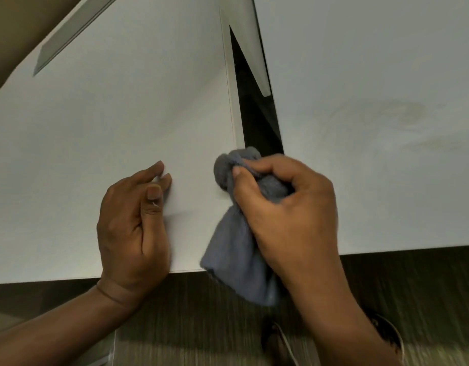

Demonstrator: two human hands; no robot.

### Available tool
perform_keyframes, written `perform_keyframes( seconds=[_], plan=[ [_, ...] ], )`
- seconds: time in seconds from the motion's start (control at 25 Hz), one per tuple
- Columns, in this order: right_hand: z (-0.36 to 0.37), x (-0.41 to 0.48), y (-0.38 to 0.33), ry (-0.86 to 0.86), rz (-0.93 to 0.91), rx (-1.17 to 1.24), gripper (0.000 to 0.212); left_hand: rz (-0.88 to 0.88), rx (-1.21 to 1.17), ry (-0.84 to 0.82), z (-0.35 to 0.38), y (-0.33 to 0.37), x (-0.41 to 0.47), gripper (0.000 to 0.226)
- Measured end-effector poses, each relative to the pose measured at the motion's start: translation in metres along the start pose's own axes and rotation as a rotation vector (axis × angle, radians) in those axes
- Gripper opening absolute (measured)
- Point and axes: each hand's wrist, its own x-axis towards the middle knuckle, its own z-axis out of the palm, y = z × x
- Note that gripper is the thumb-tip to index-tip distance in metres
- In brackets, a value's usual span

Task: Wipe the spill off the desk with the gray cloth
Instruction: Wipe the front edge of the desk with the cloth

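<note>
My right hand [289, 207] grips the bunched gray cloth [236, 249], which hangs from my fist over the near right corner of the left white desk [109, 122]. My left hand [133, 223] rests flat on that desk near its front edge, fingers loosely curled and holding nothing. On the right white desk [386, 62] lies a faint yellowish smeared spill [381, 120], up and to the right of the cloth and not touched by it.
A dark narrow gap [257, 122] separates the two desks, with a pale desk leg [252, 43] showing in it. Dark wood-grain floor [201, 326] runs below the front edges. A foot in a sandal [278, 344] shows at the bottom.
</note>
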Motion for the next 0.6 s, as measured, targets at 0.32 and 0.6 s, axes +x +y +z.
perform_keyframes(
  seconds=[0.32, 0.6],
  plan=[
    [0.006, 0.033, -0.001, 0.021, 0.150, 0.103, 0.005, 0.019, 0.039, 0.001, 0.000, 0.005, 0.001, 0.040],
    [-0.019, -0.028, 0.006, -0.067, 0.166, 0.252, 0.012, 0.041, 0.022, 0.026, 0.000, 0.002, 0.000, 0.041]
  ],
)
